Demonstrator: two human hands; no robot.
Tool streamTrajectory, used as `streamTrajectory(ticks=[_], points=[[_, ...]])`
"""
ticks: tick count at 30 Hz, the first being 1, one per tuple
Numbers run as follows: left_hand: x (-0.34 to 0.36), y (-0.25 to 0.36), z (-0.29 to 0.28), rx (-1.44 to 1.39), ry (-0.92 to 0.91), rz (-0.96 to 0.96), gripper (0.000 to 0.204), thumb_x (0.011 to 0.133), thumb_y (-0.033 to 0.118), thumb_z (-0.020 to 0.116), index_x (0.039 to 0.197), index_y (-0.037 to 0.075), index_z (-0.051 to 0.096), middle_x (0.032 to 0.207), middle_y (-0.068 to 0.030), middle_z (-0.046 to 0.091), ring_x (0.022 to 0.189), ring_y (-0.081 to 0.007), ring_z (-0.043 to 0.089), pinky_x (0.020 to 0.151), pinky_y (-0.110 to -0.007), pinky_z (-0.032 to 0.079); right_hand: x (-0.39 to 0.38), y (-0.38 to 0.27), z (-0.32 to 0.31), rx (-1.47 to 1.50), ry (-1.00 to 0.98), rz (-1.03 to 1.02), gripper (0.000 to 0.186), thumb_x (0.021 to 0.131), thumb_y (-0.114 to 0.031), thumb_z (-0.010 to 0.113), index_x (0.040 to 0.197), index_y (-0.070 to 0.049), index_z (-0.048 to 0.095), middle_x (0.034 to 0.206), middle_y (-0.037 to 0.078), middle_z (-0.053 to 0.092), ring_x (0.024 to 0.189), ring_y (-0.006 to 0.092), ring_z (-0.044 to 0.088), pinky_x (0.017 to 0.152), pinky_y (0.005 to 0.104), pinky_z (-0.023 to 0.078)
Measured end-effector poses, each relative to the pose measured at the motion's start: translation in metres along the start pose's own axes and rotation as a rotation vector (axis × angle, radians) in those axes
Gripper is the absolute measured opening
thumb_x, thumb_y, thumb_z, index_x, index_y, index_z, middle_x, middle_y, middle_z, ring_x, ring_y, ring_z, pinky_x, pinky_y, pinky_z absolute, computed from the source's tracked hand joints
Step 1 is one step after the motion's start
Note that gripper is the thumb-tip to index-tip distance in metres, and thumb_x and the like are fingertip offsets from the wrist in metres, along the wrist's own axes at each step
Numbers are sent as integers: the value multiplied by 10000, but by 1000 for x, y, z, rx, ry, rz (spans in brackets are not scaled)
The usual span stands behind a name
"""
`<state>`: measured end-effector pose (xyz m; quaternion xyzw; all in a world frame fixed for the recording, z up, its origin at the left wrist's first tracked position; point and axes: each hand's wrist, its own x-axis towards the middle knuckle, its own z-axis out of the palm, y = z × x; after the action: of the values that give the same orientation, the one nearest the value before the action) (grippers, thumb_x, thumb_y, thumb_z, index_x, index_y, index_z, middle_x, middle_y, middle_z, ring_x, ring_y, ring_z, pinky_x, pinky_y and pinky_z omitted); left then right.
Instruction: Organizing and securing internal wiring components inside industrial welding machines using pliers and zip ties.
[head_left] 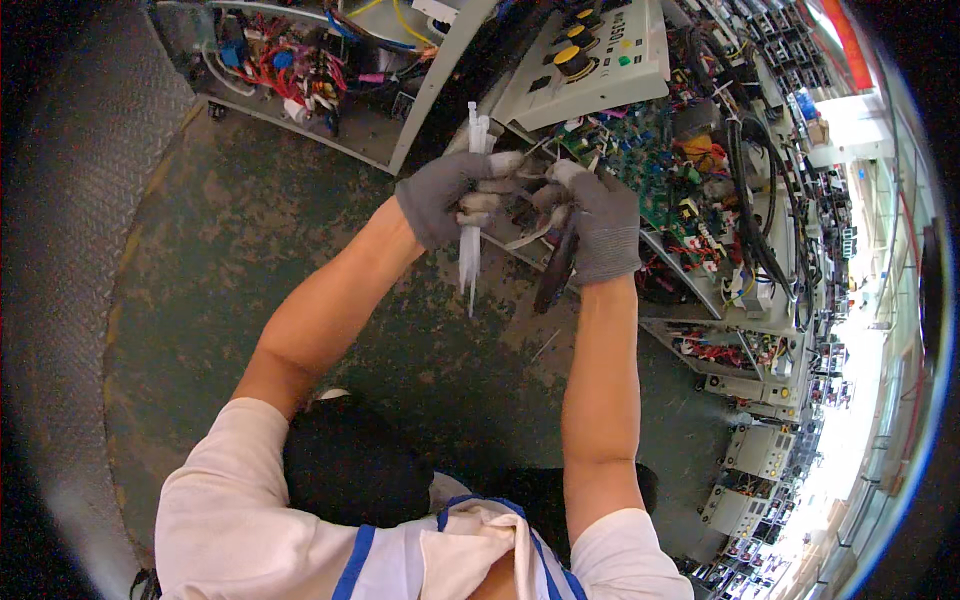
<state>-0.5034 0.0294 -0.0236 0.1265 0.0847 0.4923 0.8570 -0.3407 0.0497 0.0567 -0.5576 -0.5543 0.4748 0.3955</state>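
My left hand (440,200), in a grey glove, is closed around a bundle of long white cable ties (469,265) hanging downward. My right hand (603,225), gloved too, is beside it, closed on a dark long object (550,275), perhaps a tool, whose shape is unclear. Fingertips of both hands meet at thin strips near the front edge of an opened metal machine, where fingers hide details. Behind them lie a green circuit board (640,150) with wiring and, above, a tilted grey control panel (610,70) with yellow-topped knobs.
Another open grey chassis (418,110) with coloured wires stands at the upper left. More machines (760,448) line the right side, among black cables. Below is a worn green floor (400,330), bordered by grey textured plate (60,280) at the left.
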Motion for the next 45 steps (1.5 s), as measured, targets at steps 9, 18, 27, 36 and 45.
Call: streamTrajectory(ticks=[9, 18, 27, 36, 45], points=[[-18, -11, 14, 295, 123, 238, 200, 871, 198, 600, 996, 57, 532, 671, -6, 540, 408, -34, 339, 363, -185, 246, -5, -7, -3, 102, -86, 103, 224, 790, -213, 642, 851, 3, 628, 600, 84, 602, 436, 123, 477, 410, 234, 355], [-4, -20, 23, 276, 198, 366, 180, 836, 124, 622, 979, 44, 547, 785, -70, 626, 441, -53, 387, 393, -196, 287, -7, 1, -1, 152, -64, 119, 198, 782, -222, 653, 780, -28, 613, 558, 52, 550, 429, 127, 472, 416, 253, 360], [-2, -18, 22, 246, 234, 377, 205, 848, 179, 633, 993, 52, 562, 746, -27, 608, 429, -42, 377, 381, -189, 266, -7, 1, -3, 146, -86, 104, 196, 791, -209, 644, 773, -18, 607, 566, 58, 559, 427, 125, 478, 404, 249, 360], [-2, -20, 20, 248, 258, 389, 177, 846, 145, 633, 984, 55, 570, 773, -48, 629, 431, -48, 384, 380, -198, 265, -6, 5, -2, 164, -112, 85, 171, 814, -182, 613, 766, -18, 602, 537, 49, 543, 394, 116, 463, 381, 237, 338], [3, -25, 22, 257, 249, 426, 169, 837, 144, 639, 954, 35, 581, 776, -55, 631, 437, -54, 409, 393, -203, 303, -7, 4, 4, 148, -68, 81, 173, 803, -178, 636, 824, -7, 624, 548, 36, 550, 406, 113, 477, 388, 222, 341]])
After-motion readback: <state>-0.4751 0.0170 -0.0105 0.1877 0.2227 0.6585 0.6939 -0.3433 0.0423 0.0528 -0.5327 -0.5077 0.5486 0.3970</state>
